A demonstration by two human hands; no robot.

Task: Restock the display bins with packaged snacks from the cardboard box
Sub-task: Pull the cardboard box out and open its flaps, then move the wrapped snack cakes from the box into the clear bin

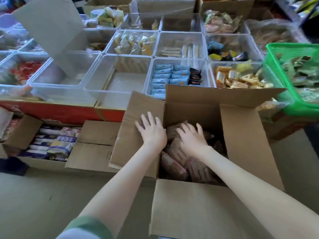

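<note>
An open cardboard box (245,142) stands on the floor in front of me, holding several brownish-pink snack packets (177,163). My left hand (151,131) lies flat, fingers spread, on the box's left flap (133,128). My right hand (193,137) reaches inside the box, fingers spread over the packets; motion blur hides whether it holds any. Beyond the box is a grid of clear plastic display bins (120,80). The bin right behind the box holds blue packets (165,75); the bin to its left looks nearly empty.
A green basket (283,66) of green packets sits at the right. A second open carton (51,142) with purple-and-white bags lies on the floor at the left. More cartons stand behind the bins. A grey cardboard sheet (51,28) leans over the left bins.
</note>
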